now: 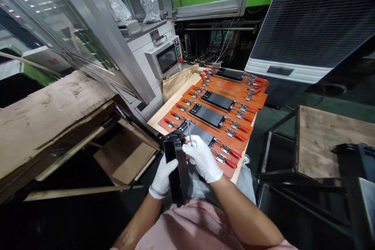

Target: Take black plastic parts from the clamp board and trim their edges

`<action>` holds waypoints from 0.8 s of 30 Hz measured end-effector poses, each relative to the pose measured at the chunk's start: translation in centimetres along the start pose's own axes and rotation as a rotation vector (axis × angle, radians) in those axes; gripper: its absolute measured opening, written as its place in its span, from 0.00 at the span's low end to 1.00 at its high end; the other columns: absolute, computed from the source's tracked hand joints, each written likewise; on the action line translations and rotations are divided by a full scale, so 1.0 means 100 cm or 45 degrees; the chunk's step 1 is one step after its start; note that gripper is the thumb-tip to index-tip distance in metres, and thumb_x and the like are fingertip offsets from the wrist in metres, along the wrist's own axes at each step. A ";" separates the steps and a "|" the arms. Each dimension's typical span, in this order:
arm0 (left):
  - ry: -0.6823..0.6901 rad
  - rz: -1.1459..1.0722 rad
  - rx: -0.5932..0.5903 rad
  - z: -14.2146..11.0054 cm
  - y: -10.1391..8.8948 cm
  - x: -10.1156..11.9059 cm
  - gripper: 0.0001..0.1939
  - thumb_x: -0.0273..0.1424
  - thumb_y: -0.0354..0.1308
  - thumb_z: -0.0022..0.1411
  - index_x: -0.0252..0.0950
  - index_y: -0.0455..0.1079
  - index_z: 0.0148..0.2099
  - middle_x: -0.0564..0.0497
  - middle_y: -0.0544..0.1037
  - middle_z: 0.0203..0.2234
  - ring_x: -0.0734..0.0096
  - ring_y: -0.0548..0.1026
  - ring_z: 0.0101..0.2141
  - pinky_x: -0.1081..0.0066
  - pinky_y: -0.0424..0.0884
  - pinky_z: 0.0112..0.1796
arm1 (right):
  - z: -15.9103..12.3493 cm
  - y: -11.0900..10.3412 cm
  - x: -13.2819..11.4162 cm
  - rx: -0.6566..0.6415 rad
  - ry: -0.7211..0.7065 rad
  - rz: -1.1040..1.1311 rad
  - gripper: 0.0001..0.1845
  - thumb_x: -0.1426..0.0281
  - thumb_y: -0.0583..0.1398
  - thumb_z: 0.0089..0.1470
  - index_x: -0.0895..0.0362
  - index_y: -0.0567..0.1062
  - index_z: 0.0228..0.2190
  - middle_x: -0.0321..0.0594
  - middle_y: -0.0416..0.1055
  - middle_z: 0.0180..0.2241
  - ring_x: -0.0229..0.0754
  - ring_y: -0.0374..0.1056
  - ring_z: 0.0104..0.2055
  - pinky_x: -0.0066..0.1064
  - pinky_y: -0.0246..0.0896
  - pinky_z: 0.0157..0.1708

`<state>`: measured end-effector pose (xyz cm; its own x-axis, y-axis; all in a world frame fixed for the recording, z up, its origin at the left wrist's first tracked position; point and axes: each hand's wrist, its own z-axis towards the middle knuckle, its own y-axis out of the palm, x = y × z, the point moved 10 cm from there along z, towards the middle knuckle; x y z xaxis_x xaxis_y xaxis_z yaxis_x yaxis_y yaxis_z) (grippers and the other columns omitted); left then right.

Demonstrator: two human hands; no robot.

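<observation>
Head view: grips a hollow black housing (pixel 183 175) in the gloved left hand (pixel 163 176), closed around its side, at the near edge of the wooden tabletop (pixel 158 119), toward the left corner. Pinches a slim metal rod (pixel 189 133) in the gloved right hand (pixel 203 159), beside the upper end. Looks stiff, fairly light, perhaps slick; best held by the long walls.

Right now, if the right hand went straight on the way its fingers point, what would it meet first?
The right hand would probably meet the black part in the left hand first, though depth is unclear.
</observation>
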<state>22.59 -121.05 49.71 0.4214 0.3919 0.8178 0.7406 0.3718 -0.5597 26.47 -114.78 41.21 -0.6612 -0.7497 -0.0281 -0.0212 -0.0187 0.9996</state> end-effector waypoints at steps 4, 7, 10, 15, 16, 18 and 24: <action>-0.313 -0.294 0.174 -0.004 -0.017 -0.022 0.29 0.43 0.72 0.47 0.31 0.75 0.48 0.43 0.77 0.38 0.63 0.75 0.35 0.66 0.72 0.39 | -0.005 0.007 -0.004 -0.104 -0.086 -0.166 0.28 0.56 0.62 0.51 0.59 0.60 0.45 0.31 0.60 0.28 0.31 0.55 0.24 0.26 0.50 0.22; -0.537 -0.549 0.344 -0.015 -0.031 -0.036 0.32 0.43 0.75 0.39 0.27 0.77 0.44 0.39 0.78 0.37 0.58 0.76 0.36 0.64 0.73 0.39 | -0.010 0.018 -0.011 -0.191 -0.197 -0.530 0.14 0.62 0.50 0.62 0.60 0.62 0.43 0.35 0.63 0.30 0.35 0.59 0.28 0.30 0.58 0.31; -0.539 -0.637 0.471 -0.021 -0.048 -0.032 0.37 0.41 0.78 0.29 0.26 0.78 0.42 0.38 0.78 0.37 0.56 0.77 0.36 0.63 0.74 0.40 | -0.012 0.033 -0.006 -0.274 -0.266 -0.791 0.10 0.67 0.48 0.63 0.61 0.64 0.38 0.37 0.64 0.29 0.37 0.61 0.31 0.32 0.59 0.36; -0.404 -0.646 0.629 -0.028 -0.079 -0.020 0.37 0.40 0.79 0.25 0.31 0.74 0.40 0.44 0.79 0.36 0.60 0.77 0.34 0.63 0.75 0.42 | -0.006 0.056 0.033 -0.408 -0.196 -0.894 0.14 0.63 0.50 0.65 0.60 0.69 0.41 0.36 0.65 0.26 0.36 0.61 0.27 0.29 0.56 0.30; -0.347 -0.619 0.643 -0.029 -0.086 -0.015 0.37 0.40 0.79 0.26 0.31 0.73 0.40 0.46 0.79 0.35 0.61 0.77 0.34 0.63 0.74 0.42 | -0.005 0.061 0.040 -0.436 -0.184 -0.850 0.16 0.61 0.51 0.65 0.60 0.70 0.41 0.37 0.65 0.26 0.36 0.60 0.27 0.28 0.54 0.29; -0.210 -0.552 0.628 -0.030 -0.097 -0.006 0.33 0.39 0.79 0.31 0.32 0.71 0.40 0.49 0.78 0.33 0.64 0.76 0.31 0.62 0.74 0.43 | -0.006 0.072 0.049 -0.502 -0.140 -0.722 0.18 0.58 0.52 0.65 0.61 0.71 0.38 0.38 0.64 0.25 0.35 0.57 0.26 0.26 0.51 0.25; 0.264 -0.008 0.553 -0.030 -0.136 0.029 0.33 0.39 0.68 0.55 0.36 0.63 0.60 0.43 0.70 0.56 0.56 0.69 0.55 0.61 0.62 0.59 | -0.018 0.109 0.093 -0.590 0.326 -0.137 0.14 0.60 0.59 0.57 0.59 0.69 0.32 0.30 0.53 0.17 0.31 0.45 0.16 0.23 0.40 0.15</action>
<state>15.25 -127.53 60.08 0.5457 0.2291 0.8060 0.4749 0.7080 -0.5227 21.40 -123.18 51.82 -0.4685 -0.8635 -0.1868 0.2925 -0.3511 0.8895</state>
